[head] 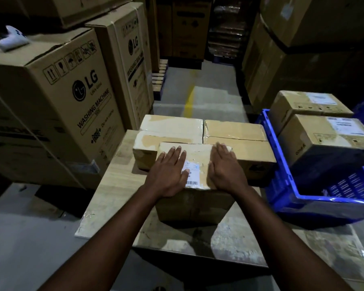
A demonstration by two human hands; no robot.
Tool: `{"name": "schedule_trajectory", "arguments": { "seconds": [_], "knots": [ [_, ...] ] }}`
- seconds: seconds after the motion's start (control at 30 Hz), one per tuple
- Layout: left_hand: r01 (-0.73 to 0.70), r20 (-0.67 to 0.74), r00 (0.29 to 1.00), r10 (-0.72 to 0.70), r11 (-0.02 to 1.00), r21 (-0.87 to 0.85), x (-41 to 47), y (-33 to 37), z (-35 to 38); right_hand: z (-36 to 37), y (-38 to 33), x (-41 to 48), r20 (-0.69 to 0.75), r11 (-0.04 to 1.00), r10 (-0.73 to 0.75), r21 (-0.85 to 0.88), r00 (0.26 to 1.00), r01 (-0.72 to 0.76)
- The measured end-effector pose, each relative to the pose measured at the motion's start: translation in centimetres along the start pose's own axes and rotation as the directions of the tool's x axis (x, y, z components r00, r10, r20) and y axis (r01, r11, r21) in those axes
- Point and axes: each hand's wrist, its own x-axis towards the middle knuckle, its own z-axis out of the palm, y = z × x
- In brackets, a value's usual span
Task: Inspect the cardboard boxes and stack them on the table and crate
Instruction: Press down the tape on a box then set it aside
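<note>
A small cardboard box [199,156] with a white barcode label stands on the wooden table [118,185], close to me. My left hand [168,171] lies flat on its top left, fingers straight. My right hand [225,166] rests flat on its top right. Behind it, two wider taped boxes sit side by side on the table: the left box [170,127] and the right box [235,131]. At the right, a blue plastic crate [282,185] holds two labelled boxes, a near one [328,141] and a far one [307,106].
Tall washing-machine cartons [57,97] line the left side, with a white object [11,38] on top of one. More stacked cartons [282,59] rise at the right. A concrete aisle with a yellow line [189,99] runs ahead between them.
</note>
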Motion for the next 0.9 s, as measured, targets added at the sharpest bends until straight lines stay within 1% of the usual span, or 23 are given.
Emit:
{"name": "schedule_trajectory", "arguments": {
  "seconds": [0.07, 0.23, 0.27, 0.3, 0.33, 0.37, 0.4, 0.43, 0.47, 0.5, 0.53, 0.57, 0.63, 0.67, 0.7, 0.73, 0.8, 0.87, 0.9],
  "knots": [
    [-0.007, -0.017, 1.000, 0.007, 1.000, 0.026, -0.4, 0.3, 0.5, 0.1, 0.7, -0.5, -0.020, 0.999, 0.042, 0.000, 0.999, -0.042],
    [-0.001, -0.014, 1.000, 0.002, 0.999, 0.035, 0.1, 0.0, 0.4, 0.4, 0.7, 0.0, -0.021, 0.998, 0.038, 0.057, 0.999, -0.036],
    [-0.005, -0.010, 1.000, 0.006, 0.999, 0.034, 0.1, 0.0, 0.4, 0.3, 0.9, 0.0, -0.037, 0.992, 0.036, 0.120, 0.999, -0.032],
    [-0.007, -0.004, 1.000, 0.008, 1.000, 0.029, 0.1, -0.1, 0.4, 0.1, 1.2, 0.0, -0.071, 0.968, 0.045, 0.249, 0.996, -0.026],
    [-0.008, 0.001, 1.000, 0.008, 1.000, 0.017, 0.0, -0.1, 0.4, -0.3, 1.4, -0.3, -0.105, 0.895, 0.091, 0.444, 0.990, -0.036],
    [-0.005, 0.003, 1.000, 0.005, 1.000, -0.005, 0.0, -0.1, 0.3, -0.6, 1.7, -0.7, -0.124, 0.743, 0.189, 0.666, 0.974, -0.059],
    [-0.001, 0.004, 1.000, 0.001, 0.999, -0.032, 0.1, 0.0, 0.2, -0.5, 2.3, -1.1, -0.092, 0.539, 0.312, 0.836, 0.946, -0.097],
    [0.001, 0.004, 1.000, -0.001, 0.998, -0.063, 0.2, 0.2, 0.1, -0.1, 2.9, -1.5, -0.019, 0.319, 0.416, 0.939, 0.909, -0.126],
    [-0.003, 0.006, 1.000, 0.003, 0.996, -0.085, 0.3, 0.5, 0.1, 0.6, 3.6, -1.9, 0.067, 0.134, 0.482, 0.980, 0.874, -0.149],
    [-0.010, 0.007, 1.000, 0.011, 0.995, -0.098, 0.6, 1.0, 0.1, 1.6, 4.3, -2.3, 0.149, -0.021, 0.514, 0.987, 0.845, -0.161],
    [-0.019, 0.006, 1.000, 0.020, 0.994, -0.103, 0.9, 1.6, 0.1, 2.7, 4.9, -2.7, 0.230, -0.137, 0.529, 0.973, 0.817, -0.185],
    [-0.026, 0.005, 1.000, 0.026, 0.995, -0.100, 1.2, 2.2, 0.3, 3.7, 5.3, -3.2, 0.298, -0.225, 0.537, 0.952, 0.789, -0.207],
    [-0.021, -0.036, 0.999, 0.019, 0.997, -0.072, 1.6, 3.1, 0.4, 5.3, 5.4, -4.2, 0.383, -0.324, 0.550, 0.917, 0.742, -0.234],
    [0.005, -0.090, 0.996, -0.010, 0.998, -0.055, 1.6, 3.2, 0.5, 5.8, 5.1, -4.7, 0.410, -0.354, 0.550, 0.903, 0.727, -0.242],
    [0.050, -0.157, 0.986, -0.058, 0.997, -0.056, 1.5, 3.0, 0.5, 6.2, 4.9, -5.1, 0.432, -0.376, 0.545, 0.892, 0.719, -0.251],
    [0.107, -0.220, 0.967, -0.126, 0.990, -0.096, 1.2, 2.5, 0.3, 6.5, 4.7, -5.4, 0.441, -0.383, 0.542, 0.887, 0.715, -0.257],
    [0.221, -0.294, 0.914, -0.279, 0.951, -0.214, 0.3, 0.2, 0.7, 6.6, 4.4, -5.6, 0.441, -0.386, 0.538, 0.886, 0.719, -0.256],
    [0.322, -0.243, 0.874, -0.420, 0.877, -0.356, -0.7, -2.4, 1.4, 6.3, 4.1, -5.5, 0.424, -0.375, 0.520, 0.893, 0.741, -0.247],
    [0.331, -0.191, 0.869, -0.457, 0.823, -0.462, -1.3, -3.4, 1.8, 6.0, 3.7, -5.5, 0.405, -0.359, 0.511, 0.902, 0.758, -0.239]
  ]
}}
